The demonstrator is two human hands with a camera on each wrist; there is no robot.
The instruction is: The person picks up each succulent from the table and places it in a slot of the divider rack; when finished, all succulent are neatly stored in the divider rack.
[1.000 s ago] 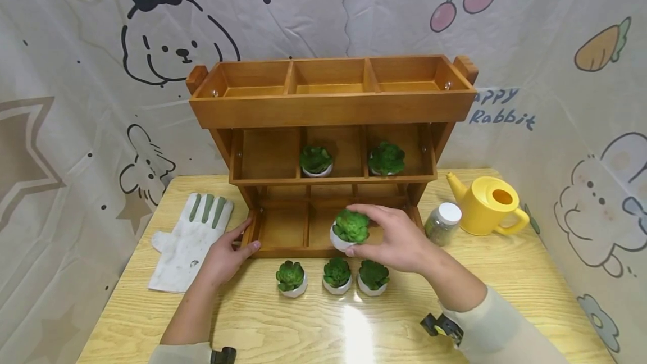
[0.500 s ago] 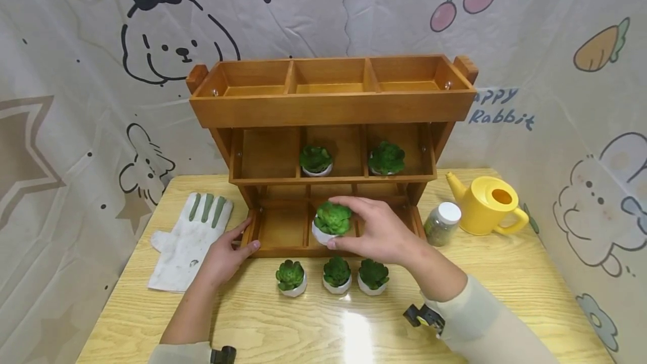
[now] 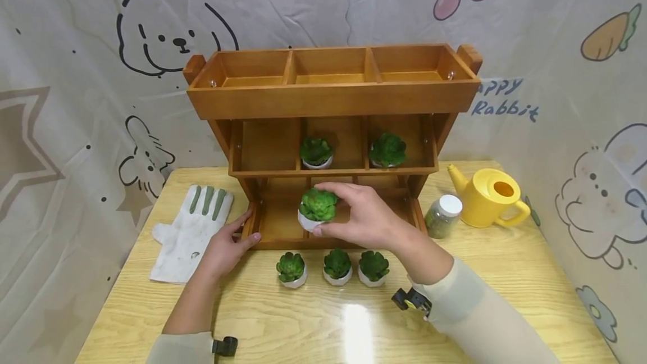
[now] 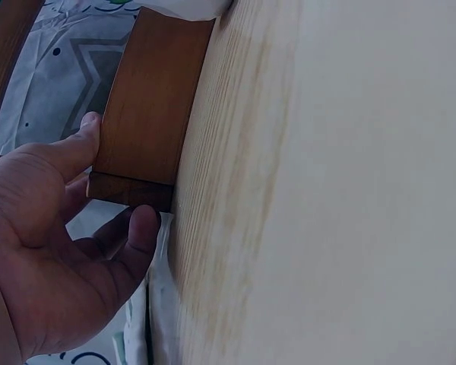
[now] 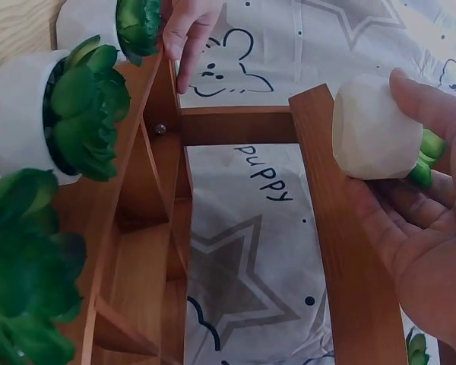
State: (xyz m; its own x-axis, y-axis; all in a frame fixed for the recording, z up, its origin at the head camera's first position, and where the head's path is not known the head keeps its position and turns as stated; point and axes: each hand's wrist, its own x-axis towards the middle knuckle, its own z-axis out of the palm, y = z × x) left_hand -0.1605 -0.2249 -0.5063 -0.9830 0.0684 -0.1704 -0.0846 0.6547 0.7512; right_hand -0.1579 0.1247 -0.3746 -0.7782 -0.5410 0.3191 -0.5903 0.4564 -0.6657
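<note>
Between thumb and fingers, my right hand [image 3: 371, 221] pinches a small potted succulent [image 3: 319, 204]. In the head view it appears in front of the lower tier of a brown wooden planter shelf [image 3: 333, 101], near the left divider. The right wrist view shows its white faceted pot [image 5: 371, 133] tipped on its side relative to the camera. My left hand [image 3: 224, 251] grips the lower tier's left front corner, its thumb and fingers around the wooden end [image 4: 129, 188]. Two potted succulents stand in the middle tier: one succulent [image 3: 316, 153] in the centre, another succulent [image 3: 388, 150] at right.
Several potted succulents [image 3: 291, 269] stand on the wooden table [image 3: 283, 324] before the shelf. A white work glove [image 3: 189, 240] lies to the left. A lidded jar [image 3: 443, 216] and a yellow watering can [image 3: 487, 198] stand to the right. A patterned cloth [image 3: 303, 4] hangs behind.
My right hand has carried the succulent leftward along the front of the lower tier. My left hand has stayed on the shelf corner. The head view has shifted slightly.
</note>
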